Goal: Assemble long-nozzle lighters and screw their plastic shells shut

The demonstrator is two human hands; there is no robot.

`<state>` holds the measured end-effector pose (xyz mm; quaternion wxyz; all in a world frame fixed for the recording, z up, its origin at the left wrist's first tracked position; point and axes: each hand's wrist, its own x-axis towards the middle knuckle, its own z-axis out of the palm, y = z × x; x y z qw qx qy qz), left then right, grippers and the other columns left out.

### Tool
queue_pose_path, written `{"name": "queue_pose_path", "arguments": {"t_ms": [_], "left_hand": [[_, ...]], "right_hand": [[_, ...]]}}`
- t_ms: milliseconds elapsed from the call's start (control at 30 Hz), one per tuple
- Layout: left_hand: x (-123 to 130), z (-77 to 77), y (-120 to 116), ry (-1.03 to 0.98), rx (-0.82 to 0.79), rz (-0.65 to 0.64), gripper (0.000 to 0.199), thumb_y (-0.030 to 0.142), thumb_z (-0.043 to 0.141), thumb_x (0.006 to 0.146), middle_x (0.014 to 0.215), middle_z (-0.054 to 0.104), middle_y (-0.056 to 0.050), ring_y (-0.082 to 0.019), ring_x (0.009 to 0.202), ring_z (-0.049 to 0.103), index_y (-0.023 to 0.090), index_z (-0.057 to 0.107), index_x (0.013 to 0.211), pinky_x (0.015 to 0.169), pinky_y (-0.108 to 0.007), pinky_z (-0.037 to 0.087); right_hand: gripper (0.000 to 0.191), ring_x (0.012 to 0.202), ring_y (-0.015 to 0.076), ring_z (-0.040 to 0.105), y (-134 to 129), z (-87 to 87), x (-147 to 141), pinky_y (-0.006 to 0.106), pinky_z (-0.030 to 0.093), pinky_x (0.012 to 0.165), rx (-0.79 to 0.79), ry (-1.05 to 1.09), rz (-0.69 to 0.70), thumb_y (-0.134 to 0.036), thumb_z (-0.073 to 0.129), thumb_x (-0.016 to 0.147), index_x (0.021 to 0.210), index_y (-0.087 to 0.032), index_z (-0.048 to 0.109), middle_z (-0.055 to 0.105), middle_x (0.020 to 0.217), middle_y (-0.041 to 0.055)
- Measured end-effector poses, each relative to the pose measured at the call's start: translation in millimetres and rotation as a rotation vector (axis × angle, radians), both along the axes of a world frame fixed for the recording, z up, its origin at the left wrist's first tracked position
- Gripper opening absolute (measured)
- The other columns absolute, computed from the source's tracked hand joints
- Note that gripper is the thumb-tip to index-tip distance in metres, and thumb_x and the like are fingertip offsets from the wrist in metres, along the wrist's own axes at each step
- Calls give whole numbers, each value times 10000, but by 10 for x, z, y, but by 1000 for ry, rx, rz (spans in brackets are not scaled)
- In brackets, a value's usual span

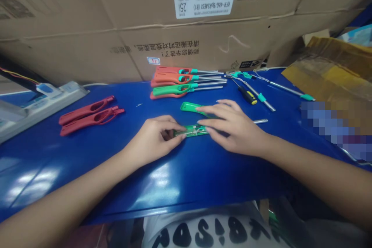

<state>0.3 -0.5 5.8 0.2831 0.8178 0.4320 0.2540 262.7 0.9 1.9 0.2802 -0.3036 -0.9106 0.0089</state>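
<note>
A green lighter half (192,131) with small inner parts showing lies on the blue table, and a metal tube (260,121) sticks out to its right. My left hand (158,137) pinches the left end of this half between thumb and fingers. Over its right part is my right hand (232,128), fingers spread and fingertips touching the inner parts. Just behind, another green shell piece (188,106) lies partly under the right hand's fingers, which hide its right end.
Assembled orange and green lighters (173,91) lie behind the hands. Red shells (87,118) and a power strip (66,95) are left. A screwdriver (248,95), metal tubes (266,102) and amber packaging (322,69) are right. A large carton (116,11) stands behind.
</note>
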Motion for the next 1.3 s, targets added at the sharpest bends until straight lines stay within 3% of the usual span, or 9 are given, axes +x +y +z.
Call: {"name": "queue_pose_path", "arguments": {"t_ms": [167,367,533,600,733,800,900,1100,1300], "left_hand": [[-13,15,0,-3,26,-5,176,262,689,890,861,698,-27,-84,626,597,184,793,1009,536,-178,487],[-23,-22,11,-30,44,-26,150,248,702,875,897,697,-30,-79,615,600,183,792,975,532,-177,502],[-14,23,-16,-19,173,-16,178,271,706,886,930,693,-29,-88,636,614,182,769,1027,549,-192,521],[-11,62,-26,2,318,-2,212,260,691,906,998,706,-43,-124,755,659,193,748,1099,662,-231,562],[-30,122,-11,128,668,-20,375,233,687,922,1292,673,-107,-266,1170,618,209,657,1295,1021,-452,506],[-51,123,6,196,737,-45,408,229,677,933,1362,640,-121,-296,1218,590,217,627,1337,1036,-500,487],[-76,93,23,203,709,-116,319,215,643,956,1243,694,-119,-265,1107,646,197,668,1274,950,-442,544],[-74,53,23,178,617,-180,303,270,645,961,1155,703,-126,-232,1018,684,137,698,1228,896,-376,590],[-65,22,36,169,535,-204,300,277,610,982,1139,712,-113,-207,1003,697,140,696,1235,904,-340,596]], "right_hand": [[119,1056,289,633,207,75,247,522,446,962,-68,-18,-220,-206,613,885,913,-218,729,697,1144,88],[96,1077,265,640,366,14,447,466,489,987,-388,-44,-231,-220,655,842,917,-228,714,656,1145,86],[88,960,257,647,366,42,383,445,511,897,-352,39,-268,-286,659,869,839,-206,639,675,993,85],[93,878,235,653,340,70,323,411,524,821,-363,166,-314,-294,628,895,867,-206,623,678,913,67],[218,747,189,678,258,107,196,356,563,737,-692,563,-273,-413,684,872,869,-207,615,682,830,39],[282,713,178,689,218,112,149,343,582,712,-917,674,-209,-461,733,831,873,-203,627,701,829,41],[312,710,164,695,186,104,119,327,590,705,-1093,689,-131,-443,761,811,974,-195,664,721,857,39],[363,779,168,681,193,91,154,329,572,723,-1050,526,-102,-398,619,918,1211,-188,662,710,923,49],[396,1011,230,652,176,137,202,393,518,917,-557,110,-31,-372,703,871,1229,-209,654,709,1110,71]]}}
